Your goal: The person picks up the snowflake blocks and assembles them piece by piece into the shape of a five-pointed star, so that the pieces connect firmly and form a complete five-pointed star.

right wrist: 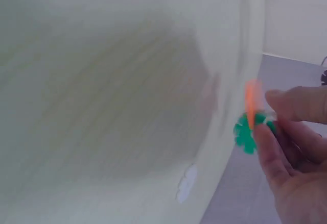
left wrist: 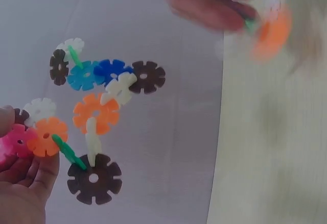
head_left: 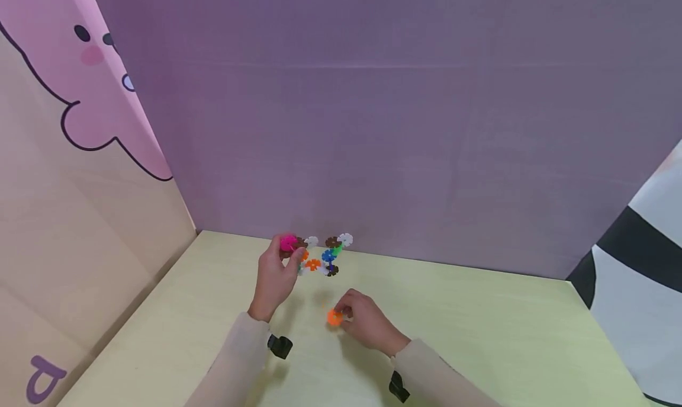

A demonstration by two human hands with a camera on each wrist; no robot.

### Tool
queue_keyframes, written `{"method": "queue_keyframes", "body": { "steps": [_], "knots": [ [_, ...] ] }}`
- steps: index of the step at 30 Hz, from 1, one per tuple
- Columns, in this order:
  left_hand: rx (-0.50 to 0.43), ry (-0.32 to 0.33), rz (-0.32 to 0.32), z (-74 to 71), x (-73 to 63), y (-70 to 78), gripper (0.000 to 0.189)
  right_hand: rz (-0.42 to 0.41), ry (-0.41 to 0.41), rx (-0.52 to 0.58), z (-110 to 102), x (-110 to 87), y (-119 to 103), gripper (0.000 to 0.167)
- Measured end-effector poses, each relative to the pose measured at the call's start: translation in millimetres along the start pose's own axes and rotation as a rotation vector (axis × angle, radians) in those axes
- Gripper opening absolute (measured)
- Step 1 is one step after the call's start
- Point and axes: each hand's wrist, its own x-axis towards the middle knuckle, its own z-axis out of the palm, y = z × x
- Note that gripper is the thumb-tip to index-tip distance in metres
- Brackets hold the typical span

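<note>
My left hand (head_left: pixel 274 276) grips a pink notched plastic disc (head_left: pixel 288 243) at one end of a chain of interlocking discs held above the table. In the left wrist view the chain bends through an orange disc (left wrist: pixel 47 136), a brown disc (left wrist: pixel 94 185), blue discs (left wrist: pixel 113 72) and a green disc (left wrist: pixel 75 57), among others. Nearer the front, my right hand (head_left: pixel 367 321) pinches a small joined piece between thumb and fingers. The right wrist view shows its blurred orange disc (right wrist: pixel 251 104) crossing a green disc (right wrist: pixel 245 136). A gap separates this piece from the chain.
A pale yellow table (head_left: pixel 479 324) spreads beneath both hands. Behind it rises a purple-grey panel (head_left: pixel 373 128), with a cartoon-printed panel (head_left: pixel 106 176) on the left and a black-and-white one (head_left: pixel 634 265) on the right. One white scalloped disc (right wrist: pixel 187 183) appears on the table's surface.
</note>
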Motion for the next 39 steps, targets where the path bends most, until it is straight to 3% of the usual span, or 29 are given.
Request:
{"method": "queue_keyframes", "body": {
  "steps": [11, 19, 23, 27, 33, 39],
  "knots": [
    [-0.028, -0.061, -0.042, 2.4, -3.4, 13.9, 0.027, -0.036, 0.232, -0.006, -20.9, -31.0, -17.3, 0.045],
    [-0.019, -0.126, 0.022, 13.6, -8.6, 26.9, 0.023, -0.189, 0.454, -0.053, -67.2, -37.3, -56.5, 0.053],
    [-0.03, -0.18, 0.084, 19.4, -12.2, 37.6, 0.022, -0.211, 0.45, -0.025, -95.6, -35.5, -62.4, 0.046],
    [-0.046, -0.234, 0.094, 22.0, -16.1, 48.5, 0.024, -0.214, 0.418, 0.013, -115.8, -35.5, -59.7, 0.037],
    [-0.066, -0.281, 0.1, 22.9, -20.5, 62.4, 0.027, -0.233, 0.376, 0.035, -130.6, -37.8, -55.1, 0.02],
    [-0.09, -0.31, 0.143, 24.2, -22.3, 72.0, 0.027, -0.212, 0.349, -0.011, -137.4, -38.9, -50.0, 0.023]
  ]
}}
